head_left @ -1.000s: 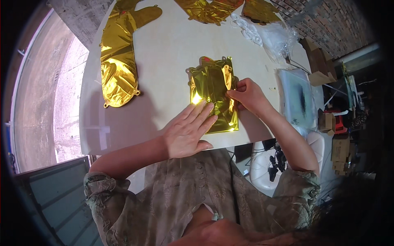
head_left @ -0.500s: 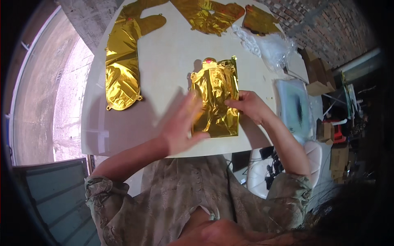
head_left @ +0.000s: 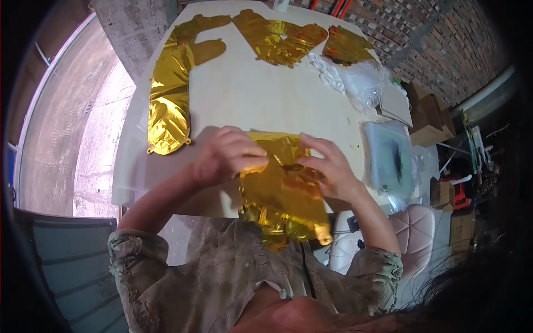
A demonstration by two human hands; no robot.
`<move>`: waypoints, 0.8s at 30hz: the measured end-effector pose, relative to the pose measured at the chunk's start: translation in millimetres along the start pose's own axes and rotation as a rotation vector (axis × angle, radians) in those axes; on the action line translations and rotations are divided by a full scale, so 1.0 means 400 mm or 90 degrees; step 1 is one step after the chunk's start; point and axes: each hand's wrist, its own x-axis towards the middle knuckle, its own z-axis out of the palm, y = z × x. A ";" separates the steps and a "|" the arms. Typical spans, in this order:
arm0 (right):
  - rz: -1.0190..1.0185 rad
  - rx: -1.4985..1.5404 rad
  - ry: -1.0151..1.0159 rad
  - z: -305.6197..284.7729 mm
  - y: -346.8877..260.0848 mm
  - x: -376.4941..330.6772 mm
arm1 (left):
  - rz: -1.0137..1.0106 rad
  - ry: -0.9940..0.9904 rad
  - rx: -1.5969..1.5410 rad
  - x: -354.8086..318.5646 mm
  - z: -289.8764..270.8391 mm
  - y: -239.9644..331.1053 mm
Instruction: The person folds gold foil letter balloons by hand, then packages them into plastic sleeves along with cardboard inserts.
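At the table's near edge both hands now pinch the folded gold foil balloon point(head_left: 283, 191); half a second ago the left hand point(head_left: 226, 155) hovered blurred beside it, a second ago it lay flat on it. Left fingers are curled closed on the balloon's upper left corner, right hand point(head_left: 327, 166) fingers closed on its upper right; the foil hangs below the fingers, over the table point(head_left: 261, 100) edge. Beyond the fingertips: three more gold balloons flat, one long point(head_left: 169, 97), two point(head_left: 280, 36) smaller point(head_left: 345, 47). Right of the right fingers: two clear plastic bags point(head_left: 388, 158).
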 end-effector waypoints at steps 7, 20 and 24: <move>-0.115 -0.140 -0.169 0.093 0.021 -0.079 | 0.134 -0.250 -0.037 -0.066 0.038 0.002; -0.085 -0.038 -0.143 0.120 0.024 -0.098 | -0.091 -0.399 -0.209 0.008 0.212 -0.034; -0.071 -0.008 -0.159 0.111 0.012 -0.113 | -0.055 -0.348 -0.182 -0.019 0.227 -0.023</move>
